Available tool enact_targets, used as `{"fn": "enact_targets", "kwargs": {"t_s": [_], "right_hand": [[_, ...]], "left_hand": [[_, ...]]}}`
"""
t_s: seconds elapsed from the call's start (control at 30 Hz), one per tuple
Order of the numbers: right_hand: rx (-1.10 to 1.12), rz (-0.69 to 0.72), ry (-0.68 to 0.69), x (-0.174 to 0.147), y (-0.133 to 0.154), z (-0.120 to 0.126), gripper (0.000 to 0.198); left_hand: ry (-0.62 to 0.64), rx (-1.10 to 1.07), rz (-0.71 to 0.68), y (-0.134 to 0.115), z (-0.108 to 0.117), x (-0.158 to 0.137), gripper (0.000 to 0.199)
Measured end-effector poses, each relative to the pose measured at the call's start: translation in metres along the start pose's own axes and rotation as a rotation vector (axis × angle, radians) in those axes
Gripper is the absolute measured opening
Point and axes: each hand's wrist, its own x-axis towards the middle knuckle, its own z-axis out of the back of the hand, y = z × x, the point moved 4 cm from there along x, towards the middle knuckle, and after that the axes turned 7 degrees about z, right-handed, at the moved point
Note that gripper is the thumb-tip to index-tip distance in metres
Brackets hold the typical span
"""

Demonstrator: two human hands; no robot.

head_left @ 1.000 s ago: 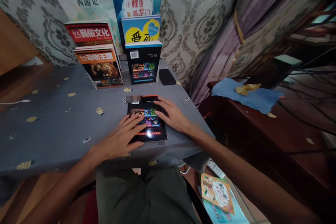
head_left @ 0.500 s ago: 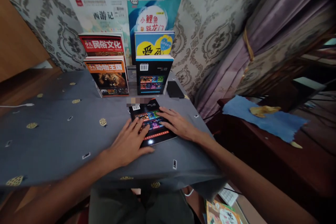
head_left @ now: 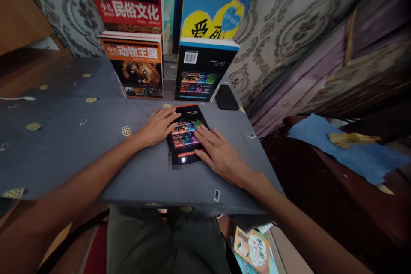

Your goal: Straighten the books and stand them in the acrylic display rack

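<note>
A book with a black cover and rows of small coloured pictures [head_left: 186, 113] lies flat on the grey tablecloth in front of me. My left hand [head_left: 159, 126] rests on its upper left edge, fingers stretched toward the right. Across its right side lies my right hand [head_left: 221, 154], palm down with the fingers extended over the small pictures. Neither hand is closed round the book. Just beyond it stand a black-backed book with a barcode [head_left: 201, 66] and an orange book with a lion on its cover [head_left: 138, 66].
Behind these stand a red book [head_left: 131, 8] and a blue-and-yellow book [head_left: 215, 13]. A black phone-like slab [head_left: 227, 97] lies near the table's right edge. Right of the table, a blue cloth [head_left: 349, 150] covers part of a dark red surface. More books [head_left: 253, 248] lie below.
My left hand has moved up from the book's lower left to its upper left edge. The book now lies straighter. The view has tilted down and come closer to the standing books.
</note>
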Motion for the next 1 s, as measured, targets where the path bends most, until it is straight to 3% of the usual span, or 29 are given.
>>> {"fn": "enact_targets", "kwargs": {"t_s": [0.17,0.3,0.5,0.77,1.0], "right_hand": [[0.045,0.192,0.085,-0.003,0.063,-0.011,0.067],[0.089,0.240,0.123,-0.001,0.086,-0.014,0.072],[0.067,0.157,0.062,-0.028,0.066,-0.007,0.078],[-0.090,-0.105,-0.051,-0.071,0.015,-0.003,0.085],[-0.078,-0.100,-0.069,-0.074,0.031,0.002,0.085]], "left_hand": [[0.015,0.005,-0.001,-0.002,0.001,-0.001,0.045],[0.017,0.003,0.007,0.000,0.001,-0.001,0.045],[-0.004,0.027,-0.001,-0.001,0.001,-0.002,0.047],[-0.019,0.024,0.002,0.001,0.001,-0.002,0.047],[-0.016,-0.010,-0.015,-0.001,0.001,-0.003,0.046]]}}
